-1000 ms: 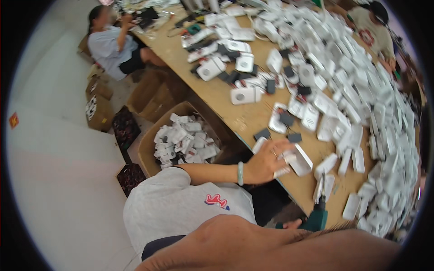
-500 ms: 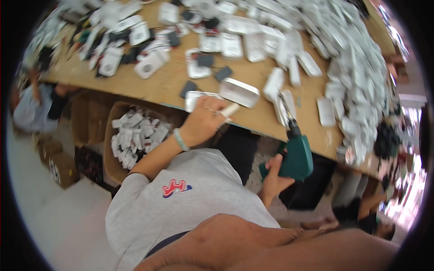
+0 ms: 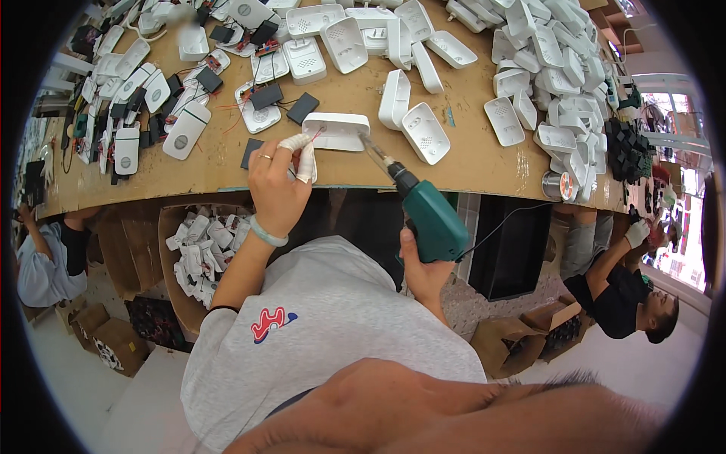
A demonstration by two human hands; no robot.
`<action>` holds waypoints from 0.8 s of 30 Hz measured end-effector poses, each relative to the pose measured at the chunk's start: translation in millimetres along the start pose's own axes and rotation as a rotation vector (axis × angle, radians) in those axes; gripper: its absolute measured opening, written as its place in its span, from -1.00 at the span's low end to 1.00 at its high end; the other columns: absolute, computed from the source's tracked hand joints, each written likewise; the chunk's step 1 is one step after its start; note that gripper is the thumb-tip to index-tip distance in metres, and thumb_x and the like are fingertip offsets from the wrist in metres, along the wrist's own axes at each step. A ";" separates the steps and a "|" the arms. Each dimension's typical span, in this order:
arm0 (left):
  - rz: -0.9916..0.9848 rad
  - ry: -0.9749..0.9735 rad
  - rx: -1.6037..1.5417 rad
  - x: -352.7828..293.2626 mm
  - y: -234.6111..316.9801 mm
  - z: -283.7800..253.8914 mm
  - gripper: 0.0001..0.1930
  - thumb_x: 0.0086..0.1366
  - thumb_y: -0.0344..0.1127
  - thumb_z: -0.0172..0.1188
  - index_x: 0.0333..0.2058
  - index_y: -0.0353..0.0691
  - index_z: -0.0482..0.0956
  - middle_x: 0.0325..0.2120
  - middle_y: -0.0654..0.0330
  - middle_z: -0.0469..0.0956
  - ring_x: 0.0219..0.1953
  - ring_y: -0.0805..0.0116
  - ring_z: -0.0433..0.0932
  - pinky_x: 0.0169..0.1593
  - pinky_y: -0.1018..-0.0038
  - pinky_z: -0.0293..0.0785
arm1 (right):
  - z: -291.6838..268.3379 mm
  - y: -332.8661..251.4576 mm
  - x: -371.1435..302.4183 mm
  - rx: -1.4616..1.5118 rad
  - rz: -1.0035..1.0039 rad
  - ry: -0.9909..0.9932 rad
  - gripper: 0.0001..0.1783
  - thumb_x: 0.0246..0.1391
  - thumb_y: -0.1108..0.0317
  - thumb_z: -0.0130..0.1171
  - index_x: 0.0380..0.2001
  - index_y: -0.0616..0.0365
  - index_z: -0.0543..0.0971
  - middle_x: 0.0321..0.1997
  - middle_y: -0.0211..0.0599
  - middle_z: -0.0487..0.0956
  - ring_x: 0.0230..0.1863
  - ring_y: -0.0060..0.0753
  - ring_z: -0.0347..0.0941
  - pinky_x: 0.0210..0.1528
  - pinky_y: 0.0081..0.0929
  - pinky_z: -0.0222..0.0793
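My right hand is wrapped around the grip of a green power drill. The drill's long, thin bit points up and left, its tip at the right end of a white plastic housing lying open near the table edge. My left hand, with white tape round some fingertips, is closed in a pinch beside the housing's left end. A thin red wire sticks out from those fingers toward the housing; the rest of what they hold is hidden. Partly behind this hand lies a small black box.
Wired white covers crowd the table's left, and white housings pile up on the right by a solder spool. Below the edge stand a carton of white parts and a black bin. A co-worker is at right.
The view has shifted. My right hand has brought the drill left, from the upright housings to the open housing at the edge. My left hand now points up at that housing's left end.
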State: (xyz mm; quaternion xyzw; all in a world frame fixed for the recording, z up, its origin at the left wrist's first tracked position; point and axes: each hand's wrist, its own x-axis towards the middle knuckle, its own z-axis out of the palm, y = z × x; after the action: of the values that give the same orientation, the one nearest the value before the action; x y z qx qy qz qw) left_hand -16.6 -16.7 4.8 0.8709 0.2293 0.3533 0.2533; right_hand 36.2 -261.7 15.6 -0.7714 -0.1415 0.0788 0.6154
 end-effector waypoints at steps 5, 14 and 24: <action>-0.036 -0.050 0.195 7.3 1.0 2.5 -0.88 0.20 -0.33 0.30 -0.30 -0.19 0.64 -0.47 0.21 0.49 -0.35 0.18 0.46 -0.14 0.26 0.27 | 10.9 0.9 -1.5 0.005 0.113 -0.088 -0.74 0.05 0.39 0.44 -0.23 0.29 0.63 -0.33 -0.39 0.62 -0.36 -0.65 0.48 -0.29 -0.61 0.39; 0.035 0.018 0.327 18.0 6.1 16.5 -0.82 0.08 -0.42 0.33 -0.29 -0.16 0.64 -0.01 0.30 0.59 0.12 0.19 0.43 0.14 0.17 0.17 | 26.4 5.7 12.1 -0.115 0.002 -0.128 -0.74 0.08 0.37 0.42 -0.23 0.26 0.59 -0.44 -0.40 0.59 -0.46 -0.66 0.42 -0.37 -0.64 0.35; -0.022 -0.075 0.293 14.6 -3.5 27.7 -0.87 0.08 -0.45 0.31 -0.35 -0.19 0.60 0.07 0.32 0.57 0.19 0.20 0.41 0.16 0.21 0.14 | 33.8 -1.1 21.5 -0.118 -0.018 -0.144 -0.76 0.10 0.38 0.41 -0.24 0.25 0.58 -0.47 -0.40 0.58 -0.47 -0.68 0.40 -0.39 -0.65 0.35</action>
State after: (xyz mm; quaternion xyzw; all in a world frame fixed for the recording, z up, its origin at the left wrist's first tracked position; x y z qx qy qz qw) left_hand 12.3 -13.3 -7.3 0.9086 0.2781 0.2806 0.1358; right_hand 46.4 -223.4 10.0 -0.7974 -0.1969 0.1200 0.5577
